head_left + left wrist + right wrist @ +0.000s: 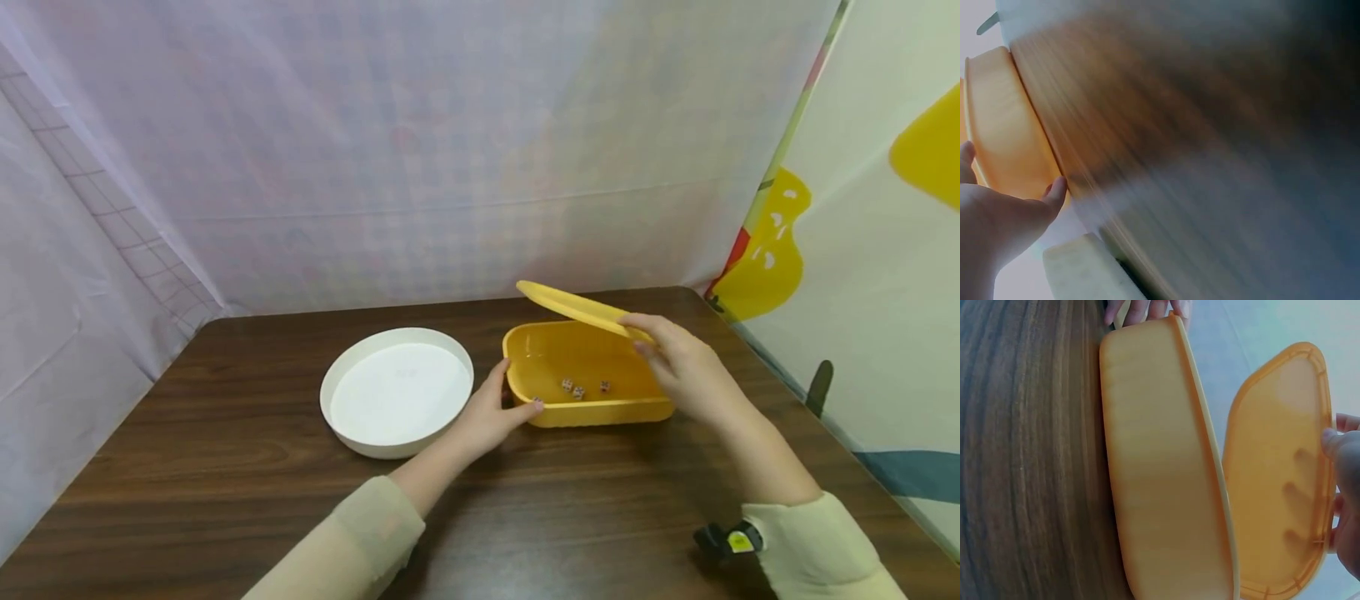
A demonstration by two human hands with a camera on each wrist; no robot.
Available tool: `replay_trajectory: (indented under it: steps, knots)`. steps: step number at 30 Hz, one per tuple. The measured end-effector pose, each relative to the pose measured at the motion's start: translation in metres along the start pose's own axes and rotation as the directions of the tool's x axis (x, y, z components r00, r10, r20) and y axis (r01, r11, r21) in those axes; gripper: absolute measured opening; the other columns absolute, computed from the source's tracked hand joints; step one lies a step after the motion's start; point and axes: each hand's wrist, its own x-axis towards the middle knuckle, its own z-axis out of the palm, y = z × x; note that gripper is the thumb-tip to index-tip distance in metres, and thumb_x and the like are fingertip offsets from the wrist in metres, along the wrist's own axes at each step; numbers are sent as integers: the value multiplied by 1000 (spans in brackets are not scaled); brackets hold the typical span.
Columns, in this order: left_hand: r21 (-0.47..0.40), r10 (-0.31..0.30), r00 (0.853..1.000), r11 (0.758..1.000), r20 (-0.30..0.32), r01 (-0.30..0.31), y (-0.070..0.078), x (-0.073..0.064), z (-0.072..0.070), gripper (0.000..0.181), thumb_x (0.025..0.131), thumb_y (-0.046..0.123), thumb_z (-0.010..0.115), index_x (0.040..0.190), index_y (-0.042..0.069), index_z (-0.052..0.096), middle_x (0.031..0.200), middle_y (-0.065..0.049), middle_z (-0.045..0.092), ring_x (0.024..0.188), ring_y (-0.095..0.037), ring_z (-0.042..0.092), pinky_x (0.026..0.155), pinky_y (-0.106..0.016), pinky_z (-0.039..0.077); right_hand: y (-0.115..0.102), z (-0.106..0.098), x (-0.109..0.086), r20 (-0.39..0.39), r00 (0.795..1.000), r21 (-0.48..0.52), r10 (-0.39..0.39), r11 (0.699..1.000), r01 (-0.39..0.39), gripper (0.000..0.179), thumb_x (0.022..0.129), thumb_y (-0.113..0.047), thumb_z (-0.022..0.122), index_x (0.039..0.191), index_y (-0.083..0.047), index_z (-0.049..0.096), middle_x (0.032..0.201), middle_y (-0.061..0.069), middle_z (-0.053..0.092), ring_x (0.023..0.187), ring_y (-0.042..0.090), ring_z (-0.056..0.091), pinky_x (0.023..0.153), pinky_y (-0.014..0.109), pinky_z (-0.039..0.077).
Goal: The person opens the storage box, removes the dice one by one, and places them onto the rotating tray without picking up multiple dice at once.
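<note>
A yellow plastic box (600, 414) stands uncovered on the table, with several small dice (578, 392) on its floor. My left hand (483, 417) grips the box's left end, the thumb at the front rim and the fingers along the side. Above the box's right part, my right hand (693, 371) holds the yellow lid (573, 307) by its edge, tilted with its left end raised. In the right wrist view the lid's underside (1279, 450) shows, with the thumb on its rim and fingers behind.
A round white tray (401, 392) lies left of the box, close to my left forearm. The dark wooden table (225, 450) meets a pale hanging cloth (450, 167) at the back. A printed cloth (862, 350) hangs on the right.
</note>
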Motion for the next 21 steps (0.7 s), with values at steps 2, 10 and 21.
replay_trajectory:
  steps: [2,10,21]
  knots:
    - [5,-4,1000,1000,-1,4,0,0,0,85,88,32,69,151,2,20,150,-19,32,123,-32,48,99,-43,39,1,-2,-1,-11,999,18,33,999,-32,34,98,-9,53,132,-11,50,123,14,58,107,34,56,88,56,44]
    - [11,-11,1000,1000,-6,11,0,-1,0,86,87,33,69,151,3,21,148,-20,36,122,-30,49,100,-42,39,8,-11,-2,-99,992,76,79,995,-71,34,99,-7,51,133,-11,48,122,22,57,99,40,57,78,59,45]
    - [26,-29,1000,999,-7,30,-1,1,1,85,87,33,69,151,4,21,148,-20,35,121,-32,50,97,-45,41,15,-24,-4,-118,975,158,187,973,-167,33,102,-13,45,136,-14,45,116,28,57,100,46,56,77,65,44]
